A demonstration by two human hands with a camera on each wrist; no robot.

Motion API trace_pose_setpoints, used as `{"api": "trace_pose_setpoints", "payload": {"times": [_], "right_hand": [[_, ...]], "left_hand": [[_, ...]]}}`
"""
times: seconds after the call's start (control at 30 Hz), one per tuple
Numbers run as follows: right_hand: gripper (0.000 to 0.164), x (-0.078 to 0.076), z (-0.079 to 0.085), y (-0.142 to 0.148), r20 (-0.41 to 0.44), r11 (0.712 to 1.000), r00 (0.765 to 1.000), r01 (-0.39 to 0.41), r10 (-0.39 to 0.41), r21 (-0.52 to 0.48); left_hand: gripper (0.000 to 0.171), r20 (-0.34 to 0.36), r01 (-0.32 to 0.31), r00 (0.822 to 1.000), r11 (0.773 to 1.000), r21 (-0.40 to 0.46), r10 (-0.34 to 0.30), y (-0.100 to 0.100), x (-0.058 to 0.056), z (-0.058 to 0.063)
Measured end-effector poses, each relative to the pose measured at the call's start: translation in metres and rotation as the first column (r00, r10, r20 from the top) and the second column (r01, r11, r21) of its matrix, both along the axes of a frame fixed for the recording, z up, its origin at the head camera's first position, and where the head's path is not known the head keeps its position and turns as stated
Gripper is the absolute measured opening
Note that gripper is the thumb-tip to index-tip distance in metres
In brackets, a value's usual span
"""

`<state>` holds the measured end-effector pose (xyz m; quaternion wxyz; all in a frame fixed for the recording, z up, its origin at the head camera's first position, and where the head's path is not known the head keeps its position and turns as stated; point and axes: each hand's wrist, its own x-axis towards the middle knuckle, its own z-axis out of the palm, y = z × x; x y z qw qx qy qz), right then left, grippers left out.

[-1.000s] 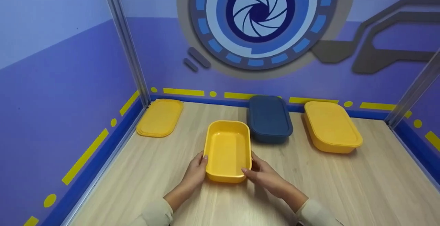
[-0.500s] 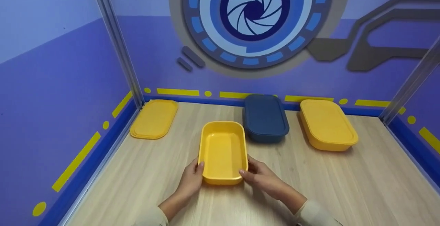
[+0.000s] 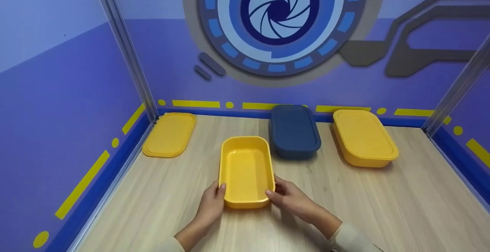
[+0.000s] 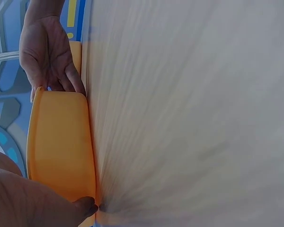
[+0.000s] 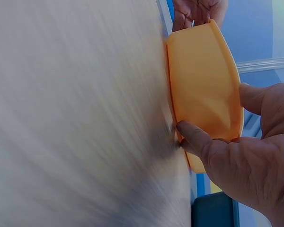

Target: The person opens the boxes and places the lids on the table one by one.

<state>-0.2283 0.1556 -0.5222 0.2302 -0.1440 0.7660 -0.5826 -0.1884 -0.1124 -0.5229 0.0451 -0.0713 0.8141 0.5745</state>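
Observation:
An open yellow plastic food container (image 3: 247, 175), with nothing inside it, sits at the middle of the wooden table. My left hand (image 3: 211, 202) holds its near left side, thumb at the rim. On the near right corner my right hand (image 3: 293, 200) grips it, thumb over the rim and fingers against the outer wall. In the right wrist view the right fingertips (image 5: 184, 127) reach the container's bottom edge by the tabletop. The left wrist view shows the container's plain outer wall (image 4: 61, 142) between both hands.
A flat yellow lid (image 3: 170, 134), maybe more than one stacked, lies at the back left. Behind and right of the container stands a lidded dark blue box (image 3: 295, 127). Farther right is a lidded yellow box (image 3: 365, 133). Printed walls (image 3: 160, 60) enclose the table.
The head view has shifted slightly, so everything appears a little farther left. Both hands keep their hold on the container, which stays in nearly the same place.

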Motion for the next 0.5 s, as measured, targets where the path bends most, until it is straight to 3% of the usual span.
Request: {"api": "trace_pose_setpoints", "payload": {"times": [0.5], "right_hand": [[0.075,-0.0008,0.0012,0.0004,-0.008,1.0,1.0,-0.003,0.003,0.007]], "left_hand": [[0.054,0.077,-0.038,0.996,0.999,-0.028,0.04,0.0023,-0.0074,-0.0004]]}}
